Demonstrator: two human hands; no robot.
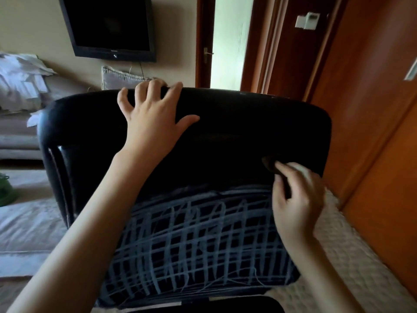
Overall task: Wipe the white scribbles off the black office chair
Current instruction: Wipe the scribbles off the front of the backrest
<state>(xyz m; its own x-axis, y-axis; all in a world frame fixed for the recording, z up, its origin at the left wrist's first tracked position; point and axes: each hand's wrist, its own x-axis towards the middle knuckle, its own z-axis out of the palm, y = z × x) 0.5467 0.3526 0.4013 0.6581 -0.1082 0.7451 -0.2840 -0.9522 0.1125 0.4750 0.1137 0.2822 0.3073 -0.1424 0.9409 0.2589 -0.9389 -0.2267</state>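
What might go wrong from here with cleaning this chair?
1. The cloth in the right hand looks dark where it meets the chair; it may smear the scribbles rather than lift them.
2. Only the left hand, gripping the top edge, steadies the chair; a hard push might turn or tip it.
3. The scribbles are dense over the lower half, so patches could be missed.

The left hand (pixel 151 123) curls its fingertips (pixel 155 84) over the top edge of the black padded office chair (pixel 237 132), and their ends are hidden behind it. The right hand (pixel 297 199) is motion-blurred. The pale wad (pixel 299 169) pinched under its fingers (pixel 282 171) is mostly covered, and its material is unclear.
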